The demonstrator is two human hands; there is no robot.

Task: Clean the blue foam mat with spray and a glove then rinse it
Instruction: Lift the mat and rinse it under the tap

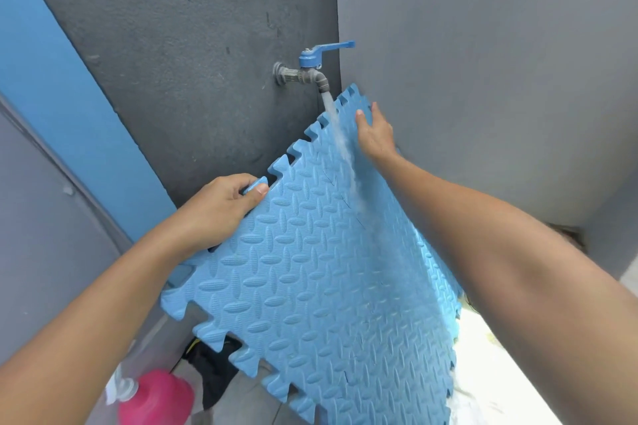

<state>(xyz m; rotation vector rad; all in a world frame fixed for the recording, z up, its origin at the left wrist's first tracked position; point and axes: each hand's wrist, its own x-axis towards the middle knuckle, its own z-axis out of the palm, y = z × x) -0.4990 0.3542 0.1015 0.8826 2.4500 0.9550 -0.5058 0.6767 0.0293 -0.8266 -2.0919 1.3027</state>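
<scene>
The blue foam mat (310,279), with a puzzle-tooth edge and raised diamond pattern, is held tilted under a wall tap (312,71). Water runs from the spout down the mat's upper face. My left hand (224,203) grips the mat's toothed left edge, thumb on top. My right hand (374,134) holds the upper corner near the stream, fingers wrapped over the edge. A pink spray bottle (155,397) stands on the floor at lower left, partly hidden by my left arm. No glove is on either hand.
The tap has a blue lever handle (331,48) and sits on a dark grey wall near a corner. A dark cloth-like item (214,369) lies on the tiled floor under the mat. A wet white surface (500,383) is at lower right.
</scene>
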